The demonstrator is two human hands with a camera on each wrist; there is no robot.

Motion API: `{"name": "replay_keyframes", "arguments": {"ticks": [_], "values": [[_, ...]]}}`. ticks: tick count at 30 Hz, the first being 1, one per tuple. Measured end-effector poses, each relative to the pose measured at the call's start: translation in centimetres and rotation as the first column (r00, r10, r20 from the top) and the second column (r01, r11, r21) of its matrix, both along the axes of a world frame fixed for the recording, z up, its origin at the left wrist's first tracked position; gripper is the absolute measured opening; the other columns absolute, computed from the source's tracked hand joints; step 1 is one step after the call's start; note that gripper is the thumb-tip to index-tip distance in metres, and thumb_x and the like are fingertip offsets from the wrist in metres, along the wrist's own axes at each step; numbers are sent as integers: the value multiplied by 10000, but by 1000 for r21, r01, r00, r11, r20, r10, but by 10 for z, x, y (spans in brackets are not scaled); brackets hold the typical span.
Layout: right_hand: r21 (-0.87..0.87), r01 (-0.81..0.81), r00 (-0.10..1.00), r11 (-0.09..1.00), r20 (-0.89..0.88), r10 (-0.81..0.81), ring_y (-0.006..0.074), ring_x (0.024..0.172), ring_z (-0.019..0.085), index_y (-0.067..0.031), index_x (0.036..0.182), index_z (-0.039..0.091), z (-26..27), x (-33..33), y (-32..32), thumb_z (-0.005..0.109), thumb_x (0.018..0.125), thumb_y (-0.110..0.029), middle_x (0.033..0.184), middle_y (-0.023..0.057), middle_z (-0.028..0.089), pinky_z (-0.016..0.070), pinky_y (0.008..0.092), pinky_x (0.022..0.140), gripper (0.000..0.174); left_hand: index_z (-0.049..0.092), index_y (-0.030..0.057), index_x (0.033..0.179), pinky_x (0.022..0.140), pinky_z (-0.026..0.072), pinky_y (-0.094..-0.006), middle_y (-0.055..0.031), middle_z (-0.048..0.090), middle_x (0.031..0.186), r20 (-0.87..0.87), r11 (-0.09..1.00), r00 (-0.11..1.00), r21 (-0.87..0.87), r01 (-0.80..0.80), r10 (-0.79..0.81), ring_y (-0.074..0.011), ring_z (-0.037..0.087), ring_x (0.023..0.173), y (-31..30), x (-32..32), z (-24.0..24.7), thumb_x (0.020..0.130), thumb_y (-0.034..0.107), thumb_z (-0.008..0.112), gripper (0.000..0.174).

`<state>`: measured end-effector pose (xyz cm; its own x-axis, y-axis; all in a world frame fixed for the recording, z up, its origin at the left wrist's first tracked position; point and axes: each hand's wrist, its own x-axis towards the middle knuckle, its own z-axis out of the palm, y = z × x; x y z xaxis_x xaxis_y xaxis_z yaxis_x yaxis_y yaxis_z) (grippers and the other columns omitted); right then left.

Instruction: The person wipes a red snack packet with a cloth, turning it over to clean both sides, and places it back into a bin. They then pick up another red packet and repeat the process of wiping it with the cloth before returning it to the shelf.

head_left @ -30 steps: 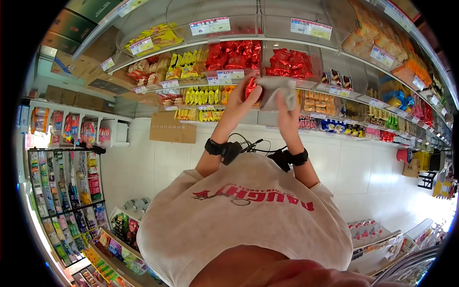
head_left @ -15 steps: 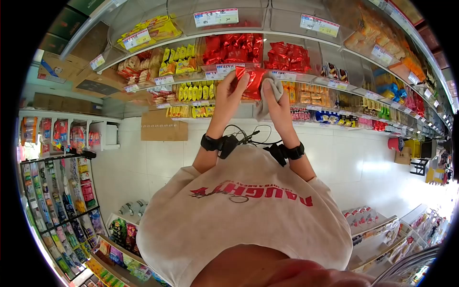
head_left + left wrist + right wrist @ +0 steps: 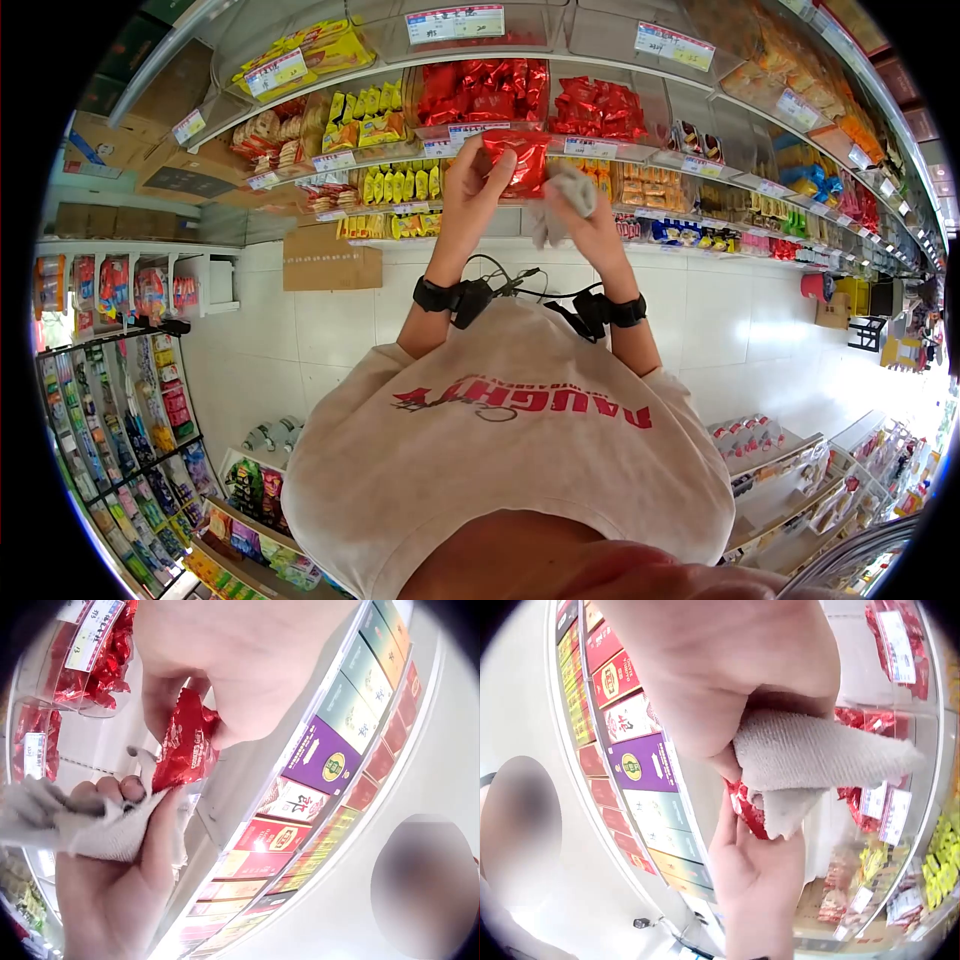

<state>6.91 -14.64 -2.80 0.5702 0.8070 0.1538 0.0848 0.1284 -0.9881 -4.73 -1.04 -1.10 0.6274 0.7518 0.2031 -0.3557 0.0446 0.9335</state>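
Observation:
My left hand (image 3: 470, 190) grips a shiny red snack packet (image 3: 520, 165), thumb across its front in the head view. In the left wrist view the packet (image 3: 186, 746) stands on edge between the left thumb and fingers. My right hand (image 3: 592, 228) holds a grey cloth (image 3: 572, 192) bunched in its curled fingers. Seen from the right wrist, the cloth (image 3: 810, 754) hangs out of the fist and overlaps the packet (image 3: 746, 810). The right fingertips are right at the packet's lower edge in the left wrist view.
Bins of red packets (image 3: 480, 92) and more red packets (image 3: 598, 108) line the shelf ahead. Yellow packets (image 3: 365, 115) lie left of them, orange ones (image 3: 655, 185) to the right. A cardboard box (image 3: 330, 258) sits on the floor. Boxed goods (image 3: 319, 757) fill another shelf.
The red packet, at first mostly covered by the cloth, now shows its broad front. The cloth has shifted down and to the right of it, and both hands have drawn slightly apart.

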Motion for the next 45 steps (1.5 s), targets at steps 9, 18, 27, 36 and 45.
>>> {"name": "replay_keyframes", "arguments": {"ticks": [9,18,27,36,45], "values": [[57,208,928,977,-327,-178,66,1011,559,16,1443,457,11,-27,18,642,1010,-309,1172,41,613,480,236,858,573,615,-17,1230,746,489,-230,-62,631,1017,-212,953,977,298,59,6,-89,591,882,-12,4,-4,975,118,669,294],[214,399,825,892,-508,-247,60,1013,558,-5,1281,559,11,-28,14,670,992,-199,1105,10,628,454,234,901,366,541,46,1426,850,511,-242,-89,646,1163,-270,903,934,294,313,-235,-123,617,1017,-11,-2,9,951,119,687,502],[192,539,767,820,-515,-383,63,1006,558,-16,1243,600,10,-11,7,623,1022,-286,1086,13,629,458,232,857,350,592,-16,1213,848,549,-266,-93,666,1176,-132,974,970,73,215,-205,-132,647,1069,-4,-1,-13,893,66,758,370],[-9,181,966,983,-188,-179,36,881,573,-21,1242,638,21,-2,-10,706,967,-254,986,-17,656,458,205,788,367,676,-31,1181,743,529,-231,-67,728,1061,-219,953,939,84,289,-266,-87,657,878,-1,-10,3,914,124,752,318],[153,349,926,925,-207,-315,23,891,562,28,1226,612,19,-9,-4,695,961,-154,963,-38,653,440,184,807,332,710,-65,1145,789,547,-226,-87,741,1014,-65,995,994,-54,80,-83,-92,669,860,-13,-9,-8,927,80,732,263]]}}
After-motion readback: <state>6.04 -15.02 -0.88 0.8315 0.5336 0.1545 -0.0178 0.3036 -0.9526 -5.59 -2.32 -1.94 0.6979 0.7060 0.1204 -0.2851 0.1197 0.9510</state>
